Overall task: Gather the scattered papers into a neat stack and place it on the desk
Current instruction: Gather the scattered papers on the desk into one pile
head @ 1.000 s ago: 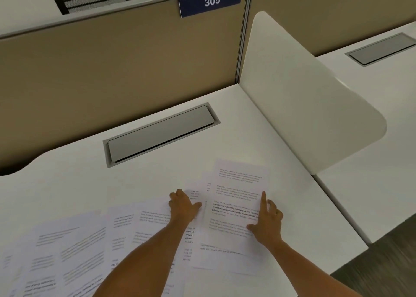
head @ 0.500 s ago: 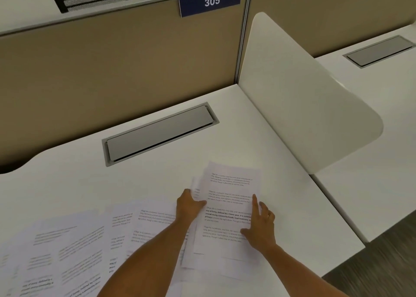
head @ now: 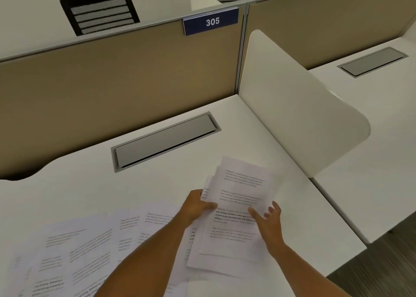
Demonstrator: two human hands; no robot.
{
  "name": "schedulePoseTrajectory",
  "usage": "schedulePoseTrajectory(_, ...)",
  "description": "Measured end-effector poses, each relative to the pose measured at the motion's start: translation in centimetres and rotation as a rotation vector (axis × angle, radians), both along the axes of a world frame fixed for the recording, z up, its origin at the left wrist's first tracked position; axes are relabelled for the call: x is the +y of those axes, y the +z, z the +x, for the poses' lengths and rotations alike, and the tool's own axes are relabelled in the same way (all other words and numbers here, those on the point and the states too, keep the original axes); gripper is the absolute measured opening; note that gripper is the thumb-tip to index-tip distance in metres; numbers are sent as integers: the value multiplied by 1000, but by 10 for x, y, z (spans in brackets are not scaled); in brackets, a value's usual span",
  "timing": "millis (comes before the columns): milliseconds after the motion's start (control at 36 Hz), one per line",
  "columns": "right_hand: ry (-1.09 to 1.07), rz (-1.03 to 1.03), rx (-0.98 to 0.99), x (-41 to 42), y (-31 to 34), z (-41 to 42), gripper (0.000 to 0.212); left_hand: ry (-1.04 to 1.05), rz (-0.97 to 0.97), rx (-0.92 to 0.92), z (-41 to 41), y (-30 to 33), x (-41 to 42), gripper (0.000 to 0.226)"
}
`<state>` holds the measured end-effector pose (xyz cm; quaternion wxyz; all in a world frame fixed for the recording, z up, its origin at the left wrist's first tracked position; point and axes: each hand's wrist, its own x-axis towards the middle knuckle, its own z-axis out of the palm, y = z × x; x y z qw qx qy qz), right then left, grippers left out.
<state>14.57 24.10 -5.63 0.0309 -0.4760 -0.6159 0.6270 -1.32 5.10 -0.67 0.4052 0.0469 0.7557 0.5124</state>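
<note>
A loose pile of printed white sheets (head: 238, 209) lies on the white desk (head: 90, 188) at the right, its edges uneven. My left hand (head: 198, 206) grips the pile's left edge, thumb on top. My right hand (head: 269, 220) rests on the pile's right side with fingers spread. More printed papers (head: 74, 251) lie fanned out and overlapping across the desk's near left; my left forearm crosses over them.
A grey cable-tray lid (head: 164, 141) is set into the desk behind the papers. A tan partition (head: 112, 82) with a blue "305" sign (head: 211, 22) closes the back. A white curved divider (head: 299, 107) stands at the right, with a neighbouring desk (head: 371, 139) beyond.
Both hands have pulled the right-hand sheets closer together. My left hand went from flat on the papers to gripping the pile's left edge. My right hand shifted to the pile's right side.
</note>
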Motion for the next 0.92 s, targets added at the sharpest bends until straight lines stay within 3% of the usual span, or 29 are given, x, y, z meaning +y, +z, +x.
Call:
schedulePoseTrajectory(194,11,-290,168,21,15,14,86,-55,123,11,-5,32,-20,50)
schedulePoseTrajectory(361,174,-327,313,15,42,19,46,-42,145,67,-6,55,-44,48)
schedulePoseTrajectory(639,182,-266,310,-32,70,5,22,96,181,148,7,72,-91,40)
schedulePoseTrajectory(917,179,-134,346,-92,78,-8,19,214,132,227,23,70,-147,36)
